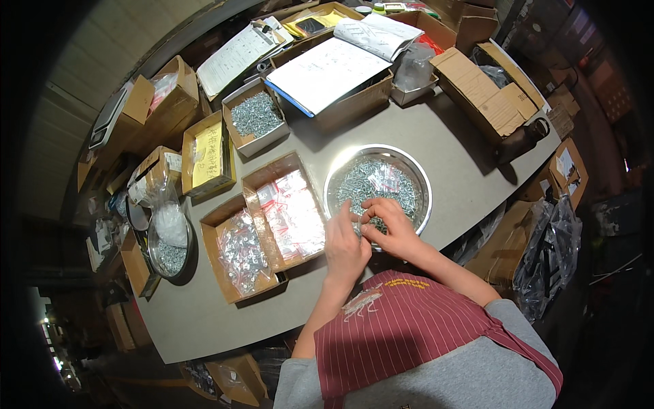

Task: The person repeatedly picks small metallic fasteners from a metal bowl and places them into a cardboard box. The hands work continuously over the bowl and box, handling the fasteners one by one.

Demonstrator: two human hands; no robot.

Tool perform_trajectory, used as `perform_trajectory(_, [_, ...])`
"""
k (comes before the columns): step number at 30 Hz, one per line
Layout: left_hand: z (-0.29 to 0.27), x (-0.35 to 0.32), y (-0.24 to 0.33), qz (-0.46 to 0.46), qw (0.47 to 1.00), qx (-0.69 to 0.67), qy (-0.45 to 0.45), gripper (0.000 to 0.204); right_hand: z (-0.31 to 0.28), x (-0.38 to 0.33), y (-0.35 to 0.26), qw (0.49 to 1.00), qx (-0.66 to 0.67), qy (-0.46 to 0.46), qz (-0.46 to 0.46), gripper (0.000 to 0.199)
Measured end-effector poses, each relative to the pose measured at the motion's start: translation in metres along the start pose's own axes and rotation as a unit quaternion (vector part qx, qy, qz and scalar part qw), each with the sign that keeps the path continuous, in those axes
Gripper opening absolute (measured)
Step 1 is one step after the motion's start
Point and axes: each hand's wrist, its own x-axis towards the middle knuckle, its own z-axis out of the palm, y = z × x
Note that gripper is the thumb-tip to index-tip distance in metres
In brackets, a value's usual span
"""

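A round metal bowl (427, 194) of small silvery screws (354, 178) stands in front of me, with a small clear packet (385, 178) lying on the screws. Over its near rim my left hand (344, 247) and my right hand (394, 228) meet, fingertips pinched close together. Whatever they pinch is too small and hidden to name. Left of the bowl is a cardboard box (315, 178) of flat clear bags with red edges (291, 215). Against its left side sits another cardboard box (216, 221), heaped with small bags that hold metal parts (243, 255).
Beyond stand a box of screws (256, 114), a box with a yellow sheet (208, 155) and an open notebook (334, 71) on a carton. At left, a second metal bowl (189, 262) holds a plastic bag. A dark bottle (521, 142) lies near the right edge.
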Motion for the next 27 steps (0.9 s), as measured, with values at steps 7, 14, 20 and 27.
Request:
perform_trajectory(7, [-0.002, 0.001, 0.002, 0.001, 1.000, -0.011, -0.010, 0.066, -0.011, 0.008, -0.012, 0.994, 0.031, -0.052, 0.088, 0.015])
perform_trajectory(14, [-0.007, 0.002, -0.009, -0.034, 0.999, -0.026, -0.009, 0.046, -0.030, 0.008, 0.012, 0.998, -0.052, 0.027, 0.036, 0.022])
perform_trajectory(20, [-0.020, 0.010, 0.008, -0.175, 0.964, -0.182, -0.084, 0.016, -0.040, 0.008, -0.005, 0.986, 0.110, -0.091, 0.089, 0.026])
perform_trajectory(27, [-0.016, 0.007, 0.004, -0.218, 0.937, -0.257, -0.092, 0.015, -0.039, 0.007, -0.002, 0.983, 0.141, -0.092, 0.075, 0.023])
